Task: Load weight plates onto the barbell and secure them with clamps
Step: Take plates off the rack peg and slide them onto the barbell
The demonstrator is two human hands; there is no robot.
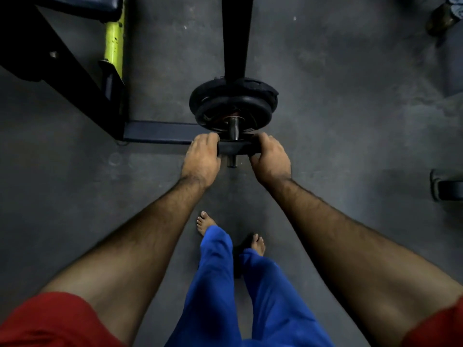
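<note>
A small black weight plate (235,148) sits on the steel barbell sleeve (233,128), whose end sticks out toward me below the plate. My left hand (203,158) grips the plate's left edge and my right hand (270,160) grips its right edge. Further up the sleeve, two larger black plates (234,102) are stacked against each other. No clamp is visible.
A bench frame with a yellow-green post (114,38) and a dark base bar (160,132) stands at left. A black upright (236,36) rises behind the plates. Another person's shoe (442,18) is at top right. A dark object (447,187) lies at the right edge. My bare feet stand below on grey floor.
</note>
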